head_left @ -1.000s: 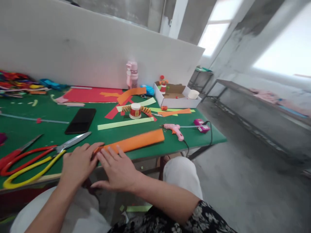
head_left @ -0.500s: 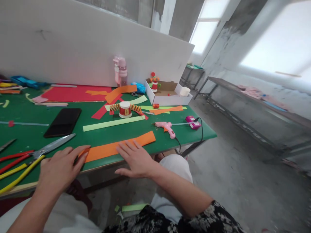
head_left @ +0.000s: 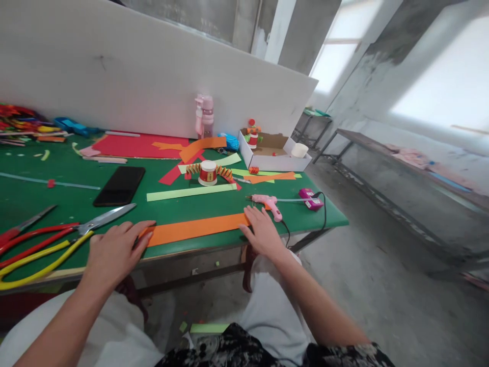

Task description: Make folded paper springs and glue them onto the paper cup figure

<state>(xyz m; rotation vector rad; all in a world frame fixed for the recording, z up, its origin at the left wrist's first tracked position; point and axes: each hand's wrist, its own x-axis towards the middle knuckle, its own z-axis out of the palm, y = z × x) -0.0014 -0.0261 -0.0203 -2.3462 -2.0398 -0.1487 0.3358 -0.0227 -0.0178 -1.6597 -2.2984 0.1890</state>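
An orange paper strip (head_left: 196, 229) lies flat along the front edge of the green table. Its left end is pinched between the thumb and fingers of my left hand (head_left: 116, 250). My right hand (head_left: 263, 229) rests on the strip's right end, fingers stretched out and thumb apart. Just behind the strip are a light green paper strip (head_left: 191, 192) and a paper cup (head_left: 208, 174) with folded orange-and-green paper arms. A pink glue gun (head_left: 267, 201) lies beyond my right fingertips. Large scissors (head_left: 89, 227) with red and yellow handles lie beside my left hand.
A black phone (head_left: 120, 186) lies at the left, near a second pair of scissors (head_left: 28, 221). Behind stand a pink bottle (head_left: 205, 117) and a white box (head_left: 280, 162) holding a small paper figure. A cord hangs over the table's right edge from the purple box (head_left: 310, 200).
My right hand has slid from the strip's middle to its right end, which now lies flatter. My left hand keeps its pinch. The view has shifted a little left.
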